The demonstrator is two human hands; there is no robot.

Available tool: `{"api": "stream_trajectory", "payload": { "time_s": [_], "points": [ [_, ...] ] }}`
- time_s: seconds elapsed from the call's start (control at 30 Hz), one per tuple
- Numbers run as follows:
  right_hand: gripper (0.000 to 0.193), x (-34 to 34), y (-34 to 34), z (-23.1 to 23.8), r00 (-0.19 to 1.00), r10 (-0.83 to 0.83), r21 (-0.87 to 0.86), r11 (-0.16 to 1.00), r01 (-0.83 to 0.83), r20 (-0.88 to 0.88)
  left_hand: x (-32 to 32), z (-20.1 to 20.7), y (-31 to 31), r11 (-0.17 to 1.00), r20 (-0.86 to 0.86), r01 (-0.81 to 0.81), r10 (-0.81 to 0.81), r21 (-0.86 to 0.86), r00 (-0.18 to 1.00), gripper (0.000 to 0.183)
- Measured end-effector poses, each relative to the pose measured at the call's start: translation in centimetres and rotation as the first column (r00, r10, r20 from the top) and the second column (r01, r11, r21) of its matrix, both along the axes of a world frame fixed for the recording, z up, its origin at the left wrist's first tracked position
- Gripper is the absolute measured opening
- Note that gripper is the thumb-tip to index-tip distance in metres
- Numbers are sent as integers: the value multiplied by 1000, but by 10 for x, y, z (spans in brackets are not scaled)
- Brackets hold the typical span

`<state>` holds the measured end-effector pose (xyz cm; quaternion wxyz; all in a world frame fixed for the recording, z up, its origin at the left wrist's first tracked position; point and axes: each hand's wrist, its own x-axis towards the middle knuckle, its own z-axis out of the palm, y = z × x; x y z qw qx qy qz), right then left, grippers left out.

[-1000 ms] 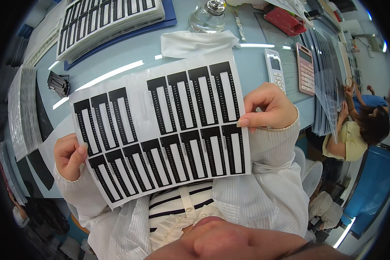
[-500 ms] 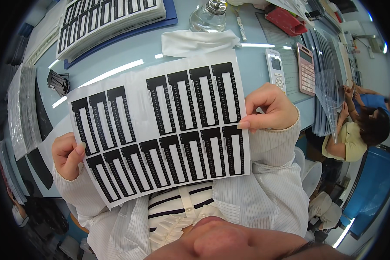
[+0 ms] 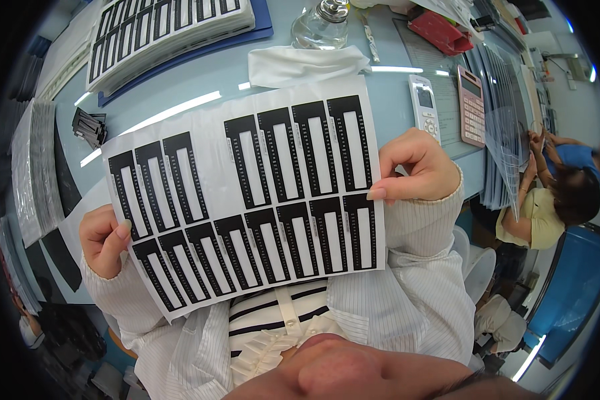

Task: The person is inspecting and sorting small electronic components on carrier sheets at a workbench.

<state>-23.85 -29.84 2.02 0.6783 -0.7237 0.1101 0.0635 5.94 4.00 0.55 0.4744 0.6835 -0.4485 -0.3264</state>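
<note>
Barely shifted, white sheet (image 3: 247, 200) of black label frames stays pinched by left hand (image 3: 103, 240), right hand (image 3: 420, 167).

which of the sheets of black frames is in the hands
The loose single sheet, held up by its side edges between the left hand and right hand. The other sheets lie in a stack on the table's far side.

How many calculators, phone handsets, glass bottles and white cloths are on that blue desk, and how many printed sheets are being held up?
Pink calculator: 1
White phone handset: 1
Glass bottle: 1
White cloth: 1
Printed sheet, held by the left hand and right hand: 1
Total: 5
</note>
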Motion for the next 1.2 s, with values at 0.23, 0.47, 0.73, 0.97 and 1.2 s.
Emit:
{"api": "stream_trajectory", "payload": {
  "time_s": [0.23,0.47,0.73,0.97,1.2],
  "points": [
    [19,0,0,-2,1000,-3,29,1000,2,30,1,0,1,1000,8,-7,7,16,1000,32],
    [18,1,2,0,998,-66,94,993,65,-1,0,-1,1,999,3,-18,18,37,1000,32],
    [17,2,5,3,992,-112,149,982,119,-58,1,0,0,999,-4,-11,11,49,1000,32],
    [18,1,4,3,992,-112,134,984,119,-65,-1,1,-1,999,-15,-9,9,38,1000,32],
    [18,2,3,1,994,-103,128,986,108,-43,-1,2,0,999,7,8,-9,37,1000,31]
  ]
}}
